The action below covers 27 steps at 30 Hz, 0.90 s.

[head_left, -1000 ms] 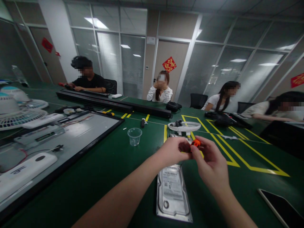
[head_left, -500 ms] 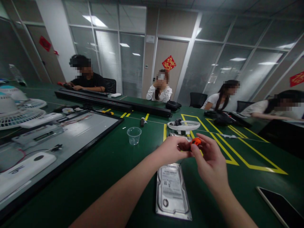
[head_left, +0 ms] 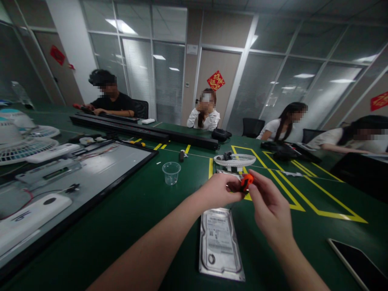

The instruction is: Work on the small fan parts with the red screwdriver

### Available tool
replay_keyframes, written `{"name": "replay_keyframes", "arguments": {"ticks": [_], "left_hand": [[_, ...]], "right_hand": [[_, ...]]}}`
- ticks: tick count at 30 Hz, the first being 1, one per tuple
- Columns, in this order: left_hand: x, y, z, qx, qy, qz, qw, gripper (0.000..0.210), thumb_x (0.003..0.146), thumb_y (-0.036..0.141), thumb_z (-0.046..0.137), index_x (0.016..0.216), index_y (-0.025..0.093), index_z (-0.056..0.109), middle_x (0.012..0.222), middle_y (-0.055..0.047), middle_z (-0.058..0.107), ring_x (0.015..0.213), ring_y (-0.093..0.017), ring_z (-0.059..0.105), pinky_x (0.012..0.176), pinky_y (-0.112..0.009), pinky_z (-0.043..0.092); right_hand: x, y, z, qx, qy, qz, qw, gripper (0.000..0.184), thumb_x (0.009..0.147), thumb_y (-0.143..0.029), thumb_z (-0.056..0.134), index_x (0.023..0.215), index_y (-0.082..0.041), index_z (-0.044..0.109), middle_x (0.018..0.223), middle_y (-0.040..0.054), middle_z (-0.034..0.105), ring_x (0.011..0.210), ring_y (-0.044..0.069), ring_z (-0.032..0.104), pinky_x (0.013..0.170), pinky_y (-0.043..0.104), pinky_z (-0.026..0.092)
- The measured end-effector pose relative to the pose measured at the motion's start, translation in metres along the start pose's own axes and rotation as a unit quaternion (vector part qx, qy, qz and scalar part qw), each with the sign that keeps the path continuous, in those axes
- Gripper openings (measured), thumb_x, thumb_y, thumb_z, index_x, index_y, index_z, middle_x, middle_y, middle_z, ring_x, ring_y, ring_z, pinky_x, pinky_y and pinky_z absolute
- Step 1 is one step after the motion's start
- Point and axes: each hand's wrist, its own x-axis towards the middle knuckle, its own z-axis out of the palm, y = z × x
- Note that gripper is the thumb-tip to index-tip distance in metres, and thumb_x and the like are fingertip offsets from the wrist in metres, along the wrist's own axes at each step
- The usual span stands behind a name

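Note:
Over the table, my two hands meet around a small orange-and-black object (head_left: pixel 247 182) with a rounded end, like a tool handle; its far part is hidden. My left hand (head_left: pixel 222 188) is closed around its left side. From the right, the fingertips and thumb of my right hand (head_left: pixel 271 202) pinch it. Below my hands lies a silver hard drive (head_left: pixel 221 244), label side up, flat on the green table. Behind my hands another metal piece (head_left: pixel 228 173) shows only in part, near a white fan grille (head_left: pixel 235 159).
Left of my hands stands a clear plastic cup (head_left: pixel 171 173). A large flat panel (head_left: pixel 121 161) with electronic parts covers the left side, beside white fans (head_left: pixel 21 149). Long black bars (head_left: pixel 145 131) lie farther back. A phone (head_left: pixel 359 258) rests at the lower right. Several people sit across.
The orange-and-black object has turned and shifted slightly left, showing more of its black side. My right thumb has moved a little to the right along it. The hard drive stays put.

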Motion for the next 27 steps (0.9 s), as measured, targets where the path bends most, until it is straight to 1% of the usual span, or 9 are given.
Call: {"name": "replay_keyframes", "arguments": {"ticks": [4,6,10,13,16,18,22,24,27], "left_hand": [[0.0002,-0.0008,0.002,-0.041,0.003,-0.018,0.999,0.017,0.073,0.021,0.08,0.077,0.012,0.067,0.074,0.0,0.066,0.069,-0.013,0.059,0.066,-0.024,0.045],[0.0,-0.0004,0.0031,-0.056,-0.006,-0.012,0.998,0.014,0.076,0.021,0.078,0.077,0.012,0.067,0.075,-0.001,0.067,0.07,-0.013,0.06,0.068,-0.025,0.046],[-0.0002,0.0002,0.004,-0.047,-0.018,0.004,0.999,0.008,0.081,0.019,0.072,0.079,0.012,0.07,0.079,-0.003,0.07,0.075,-0.013,0.062,0.071,-0.025,0.047],[0.0002,-0.0016,0.0044,-0.042,0.003,-0.015,0.999,0.013,0.074,0.019,0.078,0.076,0.012,0.068,0.075,-0.001,0.067,0.07,-0.012,0.059,0.067,-0.024,0.045],[0.0006,-0.0036,0.0046,-0.054,0.024,-0.024,0.998,0.02,0.07,0.021,0.082,0.074,0.012,0.065,0.071,0.001,0.063,0.067,-0.011,0.056,0.064,-0.023,0.043],[0.0007,-0.0038,0.0044,-0.056,0.019,-0.011,0.998,0.016,0.073,0.02,0.079,0.074,0.012,0.065,0.072,0.001,0.064,0.068,-0.011,0.057,0.065,-0.023,0.044],[0.0005,-0.0026,0.0035,-0.044,-0.002,0.014,0.999,0.005,0.081,0.016,0.07,0.08,0.011,0.07,0.079,-0.003,0.069,0.076,-0.013,0.061,0.071,-0.024,0.047],[0.0003,-0.0023,0.0037,-0.044,0.002,0.005,0.999,0.007,0.079,0.017,0.073,0.082,0.011,0.071,0.08,-0.003,0.07,0.076,-0.013,0.062,0.071,-0.024,0.047],[0.0003,-0.0024,0.0045,-0.045,0.025,-0.019,0.999,0.016,0.072,0.019,0.081,0.08,0.012,0.07,0.077,-0.001,0.069,0.073,-0.013,0.061,0.069,-0.024,0.047]], "right_hand": [[0.0002,0.0024,0.0002,-0.007,0.011,-0.008,1.0,0.036,0.092,-0.035,0.073,0.128,-0.029,0.067,0.12,0.0095,0.072,0.106,0.028,0.07,0.095,0.049,0.056],[0.0004,0.0028,0.0,-0.009,0.014,-0.014,1.0,0.039,0.092,-0.035,0.074,0.129,-0.029,0.065,0.12,0.0094,0.071,0.107,0.028,0.069,0.096,0.05,0.055],[0.0006,0.0005,0.0001,-0.003,-0.01,-0.004,1.0,0.04,0.097,-0.037,0.067,0.136,-0.03,0.065,0.126,0.01,0.069,0.111,0.027,0.068,0.101,0.051,0.053],[0.0009,0.0007,0.001,0.008,0.001,0.006,1.0,0.038,0.097,-0.037,0.067,0.134,-0.029,0.065,0.125,0.0103,0.07,0.11,0.027,0.069,0.098,0.049,0.055],[0.0015,0.0023,0.0014,-0.009,0.017,-0.005,1.0,0.037,0.092,-0.035,0.073,0.128,-0.028,0.065,0.116,0.0093,0.072,0.102,0.026,0.07,0.092,0.047,0.056],[0.0019,0.0022,0.0014,-0.009,0.016,-0.005,1.0,0.037,0.091,-0.035,0.074,0.127,-0.028,0.065,0.114,0.0089,0.072,0.1,0.026,0.07,0.091,0.047,0.056],[0.0019,-0.0004,0.0016,0.027,0.004,0.011,1.0,0.036,0.095,-0.037,0.069,0.129,-0.027,0.064,0.123,0.0111,0.07,0.113,0.028,0.069,0.1,0.048,0.055],[0.0017,-0.0008,0.0017,0.025,0.008,0.011,1.0,0.036,0.094,-0.037,0.07,0.128,-0.027,0.064,0.122,0.0109,0.071,0.112,0.027,0.069,0.1,0.048,0.055],[0.0019,0.0005,0.0016,0.012,0.019,-0.001,1.0,0.035,0.09,-0.035,0.075,0.123,-0.027,0.064,0.112,0.0086,0.071,0.103,0.026,0.07,0.093,0.046,0.057]]}}
